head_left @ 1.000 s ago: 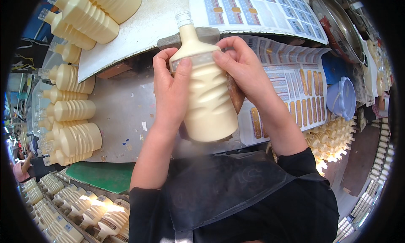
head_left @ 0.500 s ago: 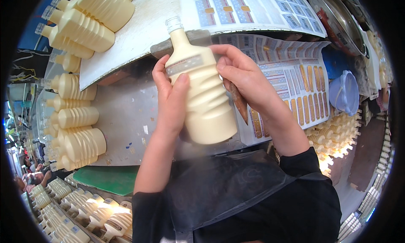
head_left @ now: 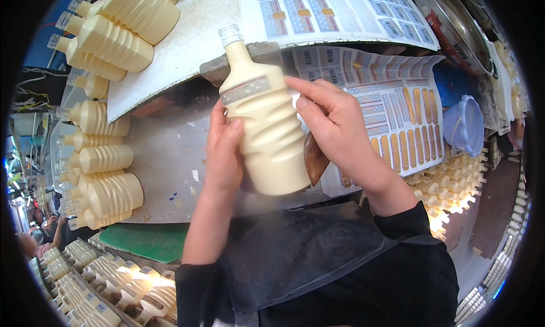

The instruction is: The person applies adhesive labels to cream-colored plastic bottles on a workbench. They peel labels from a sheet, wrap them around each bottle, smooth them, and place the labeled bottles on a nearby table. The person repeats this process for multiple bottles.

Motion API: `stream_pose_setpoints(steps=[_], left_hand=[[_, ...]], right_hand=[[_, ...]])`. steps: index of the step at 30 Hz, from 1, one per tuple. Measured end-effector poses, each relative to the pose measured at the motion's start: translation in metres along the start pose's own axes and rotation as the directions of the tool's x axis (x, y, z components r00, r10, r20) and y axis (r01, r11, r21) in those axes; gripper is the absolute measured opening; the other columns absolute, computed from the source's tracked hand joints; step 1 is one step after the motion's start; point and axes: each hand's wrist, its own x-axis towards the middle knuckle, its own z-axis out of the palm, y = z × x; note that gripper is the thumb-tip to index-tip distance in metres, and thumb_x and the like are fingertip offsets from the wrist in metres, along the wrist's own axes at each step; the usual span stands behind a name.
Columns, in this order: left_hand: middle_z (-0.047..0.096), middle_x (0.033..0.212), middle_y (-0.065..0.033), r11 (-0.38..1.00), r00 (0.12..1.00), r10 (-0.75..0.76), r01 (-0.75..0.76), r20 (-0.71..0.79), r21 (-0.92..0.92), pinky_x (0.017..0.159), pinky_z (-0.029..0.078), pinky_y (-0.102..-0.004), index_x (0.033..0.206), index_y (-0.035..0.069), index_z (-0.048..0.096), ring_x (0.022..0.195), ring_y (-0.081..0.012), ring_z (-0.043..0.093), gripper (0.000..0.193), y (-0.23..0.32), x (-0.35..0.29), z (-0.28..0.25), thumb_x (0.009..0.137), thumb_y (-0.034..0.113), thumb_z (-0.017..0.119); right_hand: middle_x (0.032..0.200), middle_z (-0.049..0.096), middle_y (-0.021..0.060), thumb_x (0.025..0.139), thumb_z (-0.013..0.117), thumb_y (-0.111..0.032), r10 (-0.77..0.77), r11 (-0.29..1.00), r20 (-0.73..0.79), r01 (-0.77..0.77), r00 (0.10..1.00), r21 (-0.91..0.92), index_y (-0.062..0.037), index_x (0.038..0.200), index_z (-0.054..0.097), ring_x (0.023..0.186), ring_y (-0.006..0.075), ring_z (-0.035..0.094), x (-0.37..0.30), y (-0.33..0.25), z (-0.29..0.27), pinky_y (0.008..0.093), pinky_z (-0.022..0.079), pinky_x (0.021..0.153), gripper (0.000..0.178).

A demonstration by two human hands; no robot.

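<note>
A cream bottle (head_left: 272, 137) with a rippled body and clear threaded neck leans in front of me, neck pointing away. Across its shoulder lies a grey and clear label strip (head_left: 245, 89) with a dark printed band. My left hand (head_left: 223, 148) grips the bottle's left side, thumb on the front and fingers partly hidden behind. On the other side, my right hand (head_left: 335, 120) has its index fingertip at the bottle's shoulder edge. Tucked under that hand's curled fingers is a flat brown piece (head_left: 314, 159), like a scraper, beside the lower body.
Sheets of labels (head_left: 397, 117) cover the right of the grey table (head_left: 164, 151); more lie on the raised white board (head_left: 210, 15). Cream bottles (head_left: 110, 193) line the left. A pale blue bucket (head_left: 464, 125) and a metal basin (head_left: 454, 20) stand right. Another person is far left.
The bottle has shifted slightly left and my left hand has slid lower on it. My right hand's fingers have moved off the label area, and the brown piece has turned, showing its broad face.
</note>
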Motion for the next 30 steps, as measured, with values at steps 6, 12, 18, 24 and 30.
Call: stream_pose_setpoints(steps=[6,12,18,24,30], left_hand=[[0.058,0.139,-0.0147,0.997,0.99,0.07,-0.071,-0.124,-0.009,0.108,0.048,-0.0391,0.149,0.002,0.039,0.125,-0.0229,0.06,0.053,0.004,0.007,0.005,0.107,0.032,0.051],[0.061,0.124,-0.0102,0.992,0.973,0.123,-0.118,-0.194,0.038,0.092,0.057,-0.0318,0.134,0.004,0.047,0.108,-0.0159,0.065,0.035,0.006,0.024,0.002,0.108,0.024,0.056],[0.062,0.122,-0.0104,0.991,0.972,0.126,-0.131,-0.199,-0.014,0.09,0.059,-0.032,0.132,0.004,0.048,0.105,-0.0156,0.066,0.032,0.003,0.025,0.005,0.107,0.021,0.059],[0.062,0.123,-0.0114,0.993,0.971,0.114,-0.116,-0.21,0.006,0.09,0.059,-0.0328,0.132,0.004,0.048,0.106,-0.0165,0.066,0.032,0.004,0.025,0.006,0.107,0.021,0.058],[0.054,0.139,-0.0158,0.998,0.988,0.049,-0.053,-0.146,-0.027,0.108,0.046,-0.0359,0.149,0.0,0.036,0.124,-0.0208,0.057,0.051,0.005,0.014,0.004,0.106,0.02,0.055]], right_hand=[[0.093,0.071,0.0099,0.096,0.071,-0.027,0.167,0.949,0.048,-0.173,0.985,0.263,0.0022,0.121,0.063,0.086,0.0152,0.066,0.035,0.009,0.007,0.032,0.053,0.079,0.039],[0.084,0.065,0.0077,0.085,0.081,-0.04,0.187,0.976,0.065,-0.193,0.98,0.101,0.0037,0.114,0.061,0.076,0.0165,0.063,0.049,0.011,0.015,0.0329,0.052,0.071,0.057],[0.085,0.065,0.0075,0.085,0.081,-0.038,0.19,0.973,0.056,-0.195,0.98,0.12,0.0031,0.113,0.06,0.076,0.0152,0.062,0.049,0.01,0.016,0.0317,0.052,0.071,0.054],[0.09,0.069,0.008,0.089,0.079,-0.035,0.22,0.957,0.085,-0.232,0.972,0.173,0.003,0.115,0.06,0.081,0.0139,0.064,0.047,0.011,0.015,0.0301,0.053,0.074,0.049],[0.097,0.071,0.0048,0.102,0.064,-0.025,0.225,0.915,0.046,-0.228,0.973,0.332,0.0027,0.122,0.069,0.09,0.0103,0.063,0.035,0.007,-0.001,0.026,0.051,0.083,0.034]])
